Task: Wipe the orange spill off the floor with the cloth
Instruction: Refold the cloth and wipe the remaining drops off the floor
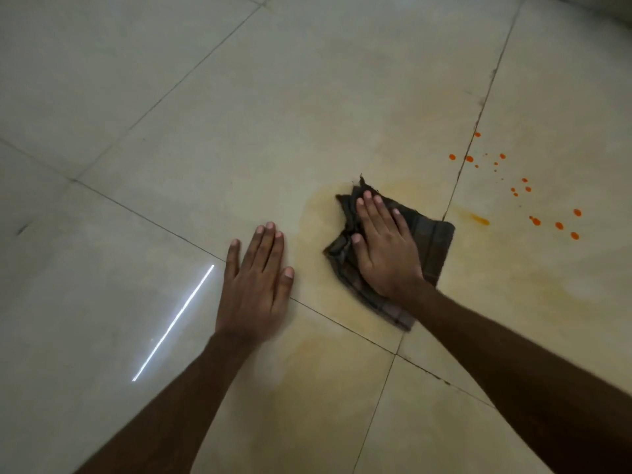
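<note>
My right hand (386, 248) lies flat on the cloth (433, 246), palm down, fingers straight and close together, thumb out to the left; it presses the cloth to the floor and curls round nothing. The cloth is dark, brownish with a faint check, folded into a rough square and bunched into creases under my fingertips at its far left corner. It sits near the middle of the scene on the pale tiled floor (171, 97), just left of a grout line (478, 121) that runs away to the far right, and its near corner comes close to where two grout lines cross. My left hand (254, 282) rests to the left of the cloth, apart from it, flat on the bare tile. Its fingers are straight and together, pointing away from me, the thumb is spread out to the right, and it holds nothing. The orange spill shows in two forms. A thin yellowish smear (318, 213) spreads over the tile around the cloth and on toward me. Bright orange drops (559, 225) are scattered on the next tile to the right, across the grout line and well apart from the cloth. A short, darker orange streak (478, 219) lies just right of the cloth's far right corner. On the left, beside my left forearm, a thin white streak of reflected light (174, 323) slants over the glossy tile
</note>
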